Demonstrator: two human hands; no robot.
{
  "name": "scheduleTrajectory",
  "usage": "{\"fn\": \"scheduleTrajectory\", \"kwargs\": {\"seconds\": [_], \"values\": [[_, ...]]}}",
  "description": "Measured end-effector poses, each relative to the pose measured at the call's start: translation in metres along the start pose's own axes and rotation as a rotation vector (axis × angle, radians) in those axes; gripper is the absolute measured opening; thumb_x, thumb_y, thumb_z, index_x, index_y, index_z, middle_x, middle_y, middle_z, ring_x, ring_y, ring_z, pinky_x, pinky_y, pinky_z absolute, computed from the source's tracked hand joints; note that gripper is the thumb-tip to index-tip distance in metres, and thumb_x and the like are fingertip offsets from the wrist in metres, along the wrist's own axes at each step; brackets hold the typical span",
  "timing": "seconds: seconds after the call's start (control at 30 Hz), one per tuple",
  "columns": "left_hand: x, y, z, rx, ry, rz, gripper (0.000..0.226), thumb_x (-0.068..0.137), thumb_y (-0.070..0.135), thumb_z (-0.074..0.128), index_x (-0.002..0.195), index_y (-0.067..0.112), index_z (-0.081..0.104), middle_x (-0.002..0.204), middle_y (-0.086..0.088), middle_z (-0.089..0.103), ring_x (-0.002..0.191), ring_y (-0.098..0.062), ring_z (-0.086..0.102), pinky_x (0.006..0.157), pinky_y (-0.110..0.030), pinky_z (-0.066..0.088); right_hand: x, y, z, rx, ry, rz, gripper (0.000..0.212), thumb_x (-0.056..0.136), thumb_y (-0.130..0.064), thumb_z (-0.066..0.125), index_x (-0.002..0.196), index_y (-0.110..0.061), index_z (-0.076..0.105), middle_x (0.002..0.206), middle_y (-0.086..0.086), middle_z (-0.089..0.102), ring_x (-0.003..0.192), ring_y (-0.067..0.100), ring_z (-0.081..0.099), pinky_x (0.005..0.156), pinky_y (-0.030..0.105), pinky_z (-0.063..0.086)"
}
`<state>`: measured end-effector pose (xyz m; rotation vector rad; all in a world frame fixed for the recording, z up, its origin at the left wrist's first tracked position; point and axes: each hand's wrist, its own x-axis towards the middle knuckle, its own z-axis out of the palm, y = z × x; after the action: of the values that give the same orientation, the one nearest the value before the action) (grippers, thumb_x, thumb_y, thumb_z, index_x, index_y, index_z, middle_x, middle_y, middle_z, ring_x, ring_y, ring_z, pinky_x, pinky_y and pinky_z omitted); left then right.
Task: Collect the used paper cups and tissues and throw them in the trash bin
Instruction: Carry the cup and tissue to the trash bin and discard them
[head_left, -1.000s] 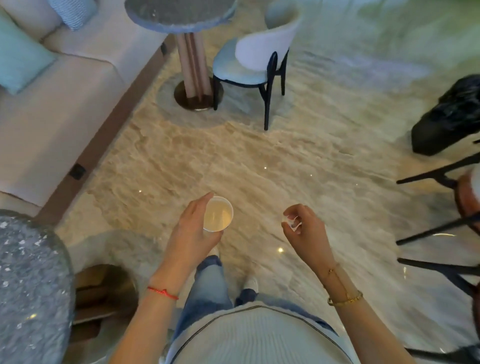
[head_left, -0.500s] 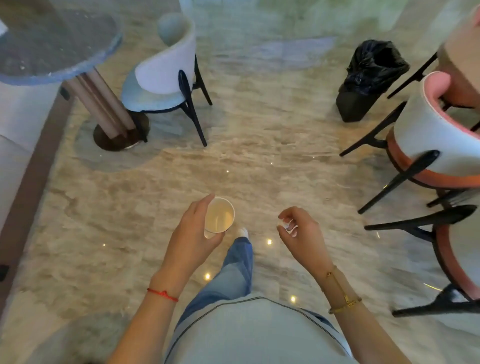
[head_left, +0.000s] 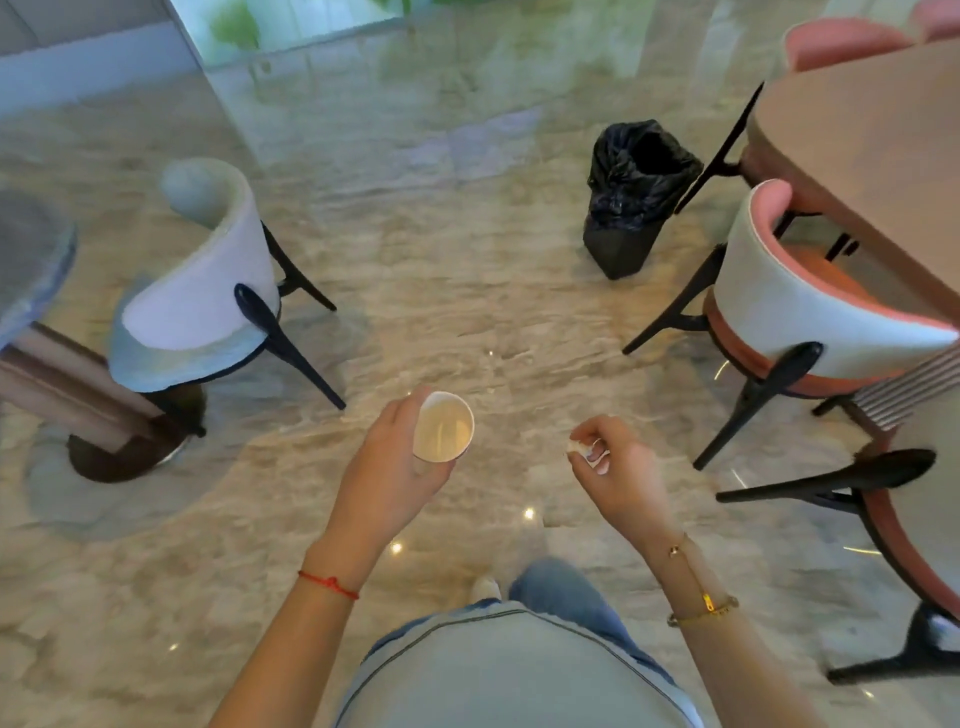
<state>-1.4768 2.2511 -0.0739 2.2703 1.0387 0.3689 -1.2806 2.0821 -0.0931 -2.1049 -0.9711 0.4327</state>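
Mostly hidden inside the curled fingers (head_left: 597, 457) of the right hand (head_left: 621, 475) is a small white scrap, probably a crumpled tissue (head_left: 584, 451); only a few pale edges show between thumb and fingertips, so its full shape is hard to make out. The left hand (head_left: 392, 465) wraps its thumb and fingers round a paper cup (head_left: 443, 427), held tilted so the round mouth faces up toward the camera; the inside looks smooth and cream-coloured, the outer wall is covered by the palm, and whether anything lies in the bottom cannot be told. A thin red string bracelet (head_left: 328, 584) circles the left wrist and a gold chain bracelet (head_left: 702, 610) the right.

Further out, the glossy veined marble floor (head_left: 457, 291) carries small light reflections. Well ahead and to the right stands the trash bin (head_left: 631, 208), a dark tapered box lined with a crinkled black plastic bag, its opening dark. Just beside it a pink-and-white upholstered chair (head_left: 810, 306) on black legs is tucked against a brown table (head_left: 872, 150), cut off by the frame. On the left, a white-backed blue-seated chair (head_left: 197, 306) stands beside a grey round table (head_left: 31, 260) on a pedestal, also cropped.
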Motion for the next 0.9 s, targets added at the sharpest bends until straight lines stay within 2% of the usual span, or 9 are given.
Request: {"fn": "scheduleTrajectory", "kwargs": {"seconds": [0.1,0.23,0.37,0.5,0.63,0.9], "values": [[0.056,0.007,0.004,-0.004,-0.048,0.045,0.068,0.074,0.048,0.074,0.133,0.04,0.042,0.125,0.015,0.051,0.112,-0.007,0.05,0.087,-0.031,0.049,0.04,0.008,-0.006,-0.017,0.032,0.04,0.017,0.081,-0.005,0.067,0.096,-0.012,0.062,0.089,-0.007,0.057,0.074,0.008,0.055,0.068,0.026,0.048],[0.134,0.023,0.016,-0.006,-0.108,0.113,0.07,0.076,0.042,0.075,0.136,0.034,0.042,0.13,0.011,0.052,0.117,-0.01,0.05,0.092,-0.034,0.048,0.1,0.028,-0.017,-0.031,0.079,0.104,0.016,0.082,-0.008,0.066,0.094,-0.015,0.061,0.087,-0.01,0.055,0.073,0.003,0.054,0.065,0.012,0.042],[0.219,0.047,0.035,-0.002,-0.148,0.16,0.071,0.074,0.033,0.077,0.136,0.032,0.043,0.131,0.008,0.052,0.118,-0.014,0.05,0.093,-0.036,0.047,0.172,0.051,-0.033,-0.019,0.116,0.127,0.016,0.082,-0.009,0.065,0.093,-0.018,0.06,0.089,-0.007,0.057,0.074,0.005,0.056,0.066,0.018,0.047],[0.313,0.079,0.057,-0.012,-0.153,0.188,0.077,0.074,0.029,0.077,0.142,0.027,0.04,0.136,0.005,0.048,0.122,-0.015,0.047,0.096,-0.032,0.044,0.26,0.075,-0.063,-0.046,0.147,0.13,0.015,0.082,-0.013,0.067,0.095,-0.019,0.06,0.088,-0.013,0.055,0.074,0.005,0.056,0.067,0.022,0.049],[0.404,0.117,0.077,-0.016,-0.14,0.218,0.08,0.074,0.03,0.078,0.143,0.026,0.039,0.137,0.004,0.049,0.122,-0.016,0.048,0.092,-0.026,0.041,0.352,0.096,-0.101,-0.083,0.152,0.108,0.015,0.083,-0.014,0.067,0.095,-0.02,0.06,0.088,-0.01,0.057,0.075,0.004,0.055,0.066,0.013,0.044],[0.56,0.171,0.111,-0.014,-0.148,0.239,0.081,0.074,0.027,0.079,0.144,0.025,0.037,0.138,0.002,0.048,0.124,-0.019,0.047,0.095,-0.029,0.04,0.507,0.128,-0.16,-0.094,0.182,0.103,0.015,0.082,-0.014,0.068,0.093,-0.019,0.059,0.084,-0.01,0.055,0.075,0.006,0.055,0.065,0.01,0.042]]}}
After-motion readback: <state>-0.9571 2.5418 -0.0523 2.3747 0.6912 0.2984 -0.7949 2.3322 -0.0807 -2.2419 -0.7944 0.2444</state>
